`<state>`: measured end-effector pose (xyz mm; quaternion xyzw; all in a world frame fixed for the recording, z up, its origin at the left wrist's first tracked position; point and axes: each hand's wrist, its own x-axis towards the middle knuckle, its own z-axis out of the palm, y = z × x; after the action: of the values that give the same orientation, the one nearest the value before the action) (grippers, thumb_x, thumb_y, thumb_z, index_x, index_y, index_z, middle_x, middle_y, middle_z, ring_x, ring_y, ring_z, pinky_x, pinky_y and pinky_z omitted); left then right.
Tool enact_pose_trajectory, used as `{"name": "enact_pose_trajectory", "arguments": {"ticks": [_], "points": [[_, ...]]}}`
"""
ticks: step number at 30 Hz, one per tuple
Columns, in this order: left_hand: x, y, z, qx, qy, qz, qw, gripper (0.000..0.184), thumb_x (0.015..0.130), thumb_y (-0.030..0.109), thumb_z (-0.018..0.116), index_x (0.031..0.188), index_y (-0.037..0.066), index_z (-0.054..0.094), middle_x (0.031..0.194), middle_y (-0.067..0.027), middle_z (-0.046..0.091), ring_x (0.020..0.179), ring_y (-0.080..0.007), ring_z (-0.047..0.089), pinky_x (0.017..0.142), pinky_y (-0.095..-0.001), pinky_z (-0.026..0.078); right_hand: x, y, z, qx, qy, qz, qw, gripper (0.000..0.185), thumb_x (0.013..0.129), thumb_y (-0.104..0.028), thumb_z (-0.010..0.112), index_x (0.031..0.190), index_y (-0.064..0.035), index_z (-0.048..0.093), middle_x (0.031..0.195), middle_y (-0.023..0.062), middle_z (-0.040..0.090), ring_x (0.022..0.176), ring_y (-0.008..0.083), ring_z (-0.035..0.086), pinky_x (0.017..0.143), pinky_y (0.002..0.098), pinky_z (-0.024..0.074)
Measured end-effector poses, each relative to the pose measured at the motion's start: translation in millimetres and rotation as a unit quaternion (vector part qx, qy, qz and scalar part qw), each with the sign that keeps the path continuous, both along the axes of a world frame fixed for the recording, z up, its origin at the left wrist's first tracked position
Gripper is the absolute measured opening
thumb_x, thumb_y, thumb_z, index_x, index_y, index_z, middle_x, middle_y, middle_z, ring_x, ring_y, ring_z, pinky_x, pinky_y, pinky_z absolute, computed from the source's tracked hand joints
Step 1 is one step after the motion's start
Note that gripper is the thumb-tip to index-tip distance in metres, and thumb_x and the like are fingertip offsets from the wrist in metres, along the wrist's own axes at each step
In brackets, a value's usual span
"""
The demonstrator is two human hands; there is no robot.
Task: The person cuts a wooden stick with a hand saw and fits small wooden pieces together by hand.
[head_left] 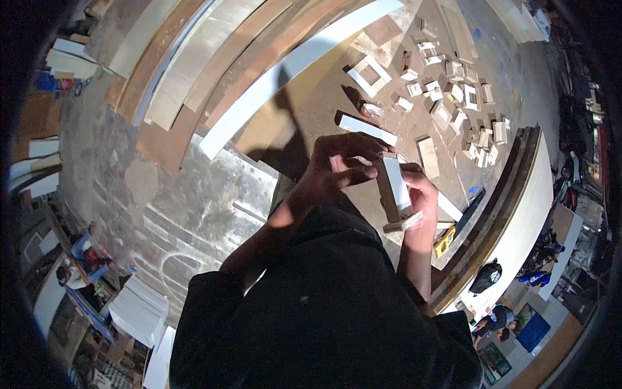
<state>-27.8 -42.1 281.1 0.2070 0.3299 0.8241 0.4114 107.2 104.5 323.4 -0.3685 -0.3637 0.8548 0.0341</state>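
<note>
Both hands meet around a small wooden piece (396,188) with a white face, bare wood along its side and a short crosspiece at its lower end. My left hand (340,162) is closed, its thumb and fingers at the upper left end of the piece. Along the other side, my right hand (421,191) grips it with fingers curled, partly hidden behind it. Just beyond the hands lies a white-faced strip (367,128) on the floor. A flat bare wood block (427,157) rests to the right of it.
Several small wooden frames and blocks, among them a square frame (369,76), lie scattered ahead. Long boards (259,91) are stacked at upper left. A long panel (518,214) stands at right, near a yellow tool (444,242). Other people (499,322) are in the background.
</note>
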Motion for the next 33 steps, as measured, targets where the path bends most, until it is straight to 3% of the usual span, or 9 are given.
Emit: {"name": "enact_pose_trajectory", "arguments": {"ticks": [3,8,11,17,19,22,25,30,33], "points": [[-2,-3,-1,-0.043,-0.020,0.005,0.999,0.040,0.082,0.007,0.079,0.118,-0.001,0.066,0.118,-0.0122,0.069,0.100,-0.0171,0.067,0.086,-0.0323,0.057,1,3,-5,-0.040,0.030,-0.014,0.999,0.031,0.079,-0.012,0.065,0.105,0.0059,0.064,0.094,0.0154,0.070,0.082,0.0221,0.068,0.081,0.0316,0.0544],[-3,-5,-16,-0.033,-0.021,-0.009,0.999,0.050,0.084,0.028,0.078,0.123,0.000,0.064,0.120,-0.0110,0.068,0.098,-0.0150,0.066,0.087,-0.0348,0.056,-8,-2,-8,-0.016,0.017,-0.070,0.997,0.021,0.080,-0.003,0.066,0.098,0.0072,0.068,0.085,0.0130,0.072,0.070,0.0184,0.069,0.068,0.0278,0.0560],[-5,-4,-23,-0.041,-0.013,-0.017,0.999,0.056,0.083,0.035,0.077,0.126,0.000,0.063,0.121,-0.0103,0.068,0.100,-0.0156,0.066,0.086,-0.0349,0.055,-9,-1,-13,-0.011,0.004,-0.060,0.998,0.010,0.081,-0.003,0.066,0.088,0.0038,0.068,0.073,0.0094,0.069,0.057,0.0132,0.063,0.052,0.0218,0.0491],[-11,3,-37,-0.070,-0.050,-0.018,0.996,0.060,0.088,0.040,0.068,0.132,0.002,0.058,0.121,-0.0109,0.068,0.102,-0.0190,0.068,0.088,-0.0357,0.054,-17,0,-30,0.023,-0.006,-0.055,0.998,0.011,0.086,-0.004,0.064,0.092,0.0050,0.066,0.074,0.0091,0.068,0.058,0.0128,0.064,0.052,0.0222,0.0496],[-18,0,-69,-0.123,-0.073,-0.029,0.989,0.058,0.089,0.038,0.067,0.133,0.001,0.057,0.121,-0.0101,0.068,0.102,-0.0176,0.067,0.089,-0.0327,0.054,-16,8,-59,0.057,-0.024,-0.039,0.997,0.016,0.091,-0.006,0.057,0.102,0.0046,0.064,0.080,0.0091,0.069,0.067,0.0158,0.069,0.063,0.0264,0.0582],[-22,-10,-118,-0.221,-0.106,-0.041,0.969,0.054,0.094,0.037,0.060,0.135,0.001,0.055,0.120,-0.0101,0.068,0.100,-0.0168,0.066,0.089,-0.0312,0.053,-22,18,-74,0.110,-0.027,0.010,0.994,0.016,0.093,-0.007,0.057,0.101,0.0031,0.065,0.079,0.0073,0.069,0.066,0.0135,0.068,0.061,0.0241,0.0573],[-23,-27,-163,-0.276,-0.110,-0.022,0.955,0.054,0.098,0.044,0.052,0.131,0.002,0.059,0.119,-0.0133,0.069,0.094,-0.0199,0.068,0.086,-0.0358,0.054,-27,23,-93,0.106,-0.032,-0.043,0.993,0.016,0.094,-0.010,0.058,0.099,0.0022,0.066,0.079,0.0068,0.069,0.065,0.0128,0.067,0.061,0.0237,0.0567],[-24,-35,-206,-0.308,-0.110,-0.031,0.944,0.044,0.095,0.036,0.059,0.121,0.001,0.066,0.112,-0.0141,0.070,0.097,-0.0234,0.069,0.078,-0.0338,0.057,-31,42,-138,0.120,-0.049,-0.132,0.983,0.018,0.095,-0.014,0.057,0.099,0.0019,0.066,0.083,0.0091,0.069,0.072,0.0157,0.069,0.065,0.0258,0.0572],[-20,-35,-222,-0.334,-0.056,-0.016,0.941,0.038,0.092,0.030,0.066,0.117,0.001,0.069,0.108,-0.0116,0.071,0.095,-0.0220,0.069,0.077,-0.0340,0.057,-38,57,-167,0.130,-0.016,-0.201,0.971,0.021,0.093,-0.014,0.057,0.095,0.0063,0.064,0.088,0.0162,0.068,0.078,0.0269,0.070,0.077,0.0390,0.0602]]}}
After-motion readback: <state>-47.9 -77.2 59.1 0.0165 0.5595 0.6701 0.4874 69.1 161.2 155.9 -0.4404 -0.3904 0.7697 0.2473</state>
